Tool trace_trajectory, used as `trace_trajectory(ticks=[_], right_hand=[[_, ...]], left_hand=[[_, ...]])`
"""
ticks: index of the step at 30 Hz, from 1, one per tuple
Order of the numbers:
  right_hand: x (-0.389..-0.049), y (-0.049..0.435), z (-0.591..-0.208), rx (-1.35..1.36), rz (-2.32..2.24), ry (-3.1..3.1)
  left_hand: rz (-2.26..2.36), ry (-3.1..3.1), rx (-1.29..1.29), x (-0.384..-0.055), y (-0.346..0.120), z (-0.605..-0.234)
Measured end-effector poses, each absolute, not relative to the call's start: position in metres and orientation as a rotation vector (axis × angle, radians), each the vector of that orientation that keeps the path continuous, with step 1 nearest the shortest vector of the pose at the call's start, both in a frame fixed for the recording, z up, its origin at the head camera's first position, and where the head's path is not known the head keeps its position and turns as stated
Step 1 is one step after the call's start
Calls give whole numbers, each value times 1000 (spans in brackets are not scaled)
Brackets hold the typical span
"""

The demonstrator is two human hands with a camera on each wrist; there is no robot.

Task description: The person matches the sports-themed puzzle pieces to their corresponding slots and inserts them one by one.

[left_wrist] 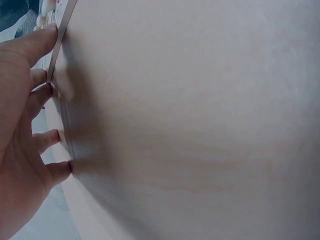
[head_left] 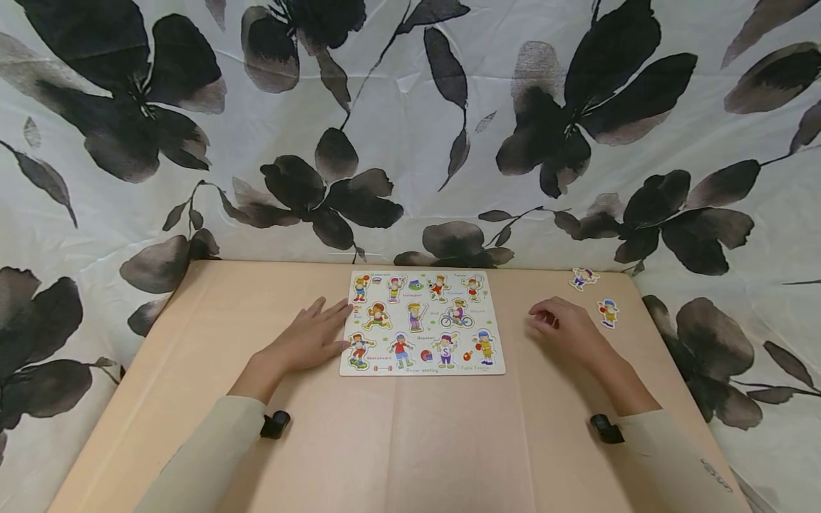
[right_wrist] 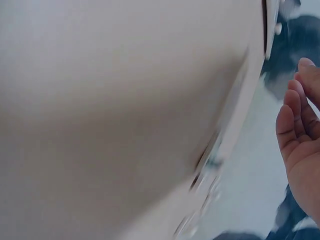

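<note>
A white puzzle board (head_left: 432, 288) printed with sports words and cartoon children lies on the table in the head view. My left hand (head_left: 314, 335) rests at its left edge, fingers spread, with thumb and fingertips touching the rim. In the left wrist view, the thumb of the left hand (left_wrist: 22, 115) lies against the board's edge. Right of the board, my right hand (head_left: 571, 331) hovers above the table with fingers loosely bent; nothing shows between them in the right wrist view (right_wrist: 305, 135). Near that hand lie two loose cartoon puzzle pieces, a blue-capped figure (head_left: 607, 313) and a tilted figure (head_left: 584, 278).
The light wood-coloured table (head_left: 449, 442) spreads out around the board. Behind it and at its sides hangs white cloth (head_left: 410, 107) with dark flowers. Each wrist carries a small black device, one on the left (head_left: 276, 425) and one on the right (head_left: 606, 429).
</note>
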State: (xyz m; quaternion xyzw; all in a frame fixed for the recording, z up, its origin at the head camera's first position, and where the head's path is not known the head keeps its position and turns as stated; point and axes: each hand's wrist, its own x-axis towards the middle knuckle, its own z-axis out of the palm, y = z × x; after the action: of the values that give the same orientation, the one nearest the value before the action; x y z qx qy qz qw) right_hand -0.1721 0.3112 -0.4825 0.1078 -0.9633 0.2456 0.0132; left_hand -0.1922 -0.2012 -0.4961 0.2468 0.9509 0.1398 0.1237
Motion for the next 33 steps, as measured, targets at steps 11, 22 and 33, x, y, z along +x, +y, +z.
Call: trace_trajectory(ticks=[11,22,33], right_hand=[[-161,367,-489,228,692,-3051],[-161,381,-497,196,630,-3133],[-161,377,-494,184,635,-3137]], left_hand=[[417,2773,711,-192,-204,-498],[418,2773,710,-192,-202,-497],[423,2767,705,-192,-202,-496]])
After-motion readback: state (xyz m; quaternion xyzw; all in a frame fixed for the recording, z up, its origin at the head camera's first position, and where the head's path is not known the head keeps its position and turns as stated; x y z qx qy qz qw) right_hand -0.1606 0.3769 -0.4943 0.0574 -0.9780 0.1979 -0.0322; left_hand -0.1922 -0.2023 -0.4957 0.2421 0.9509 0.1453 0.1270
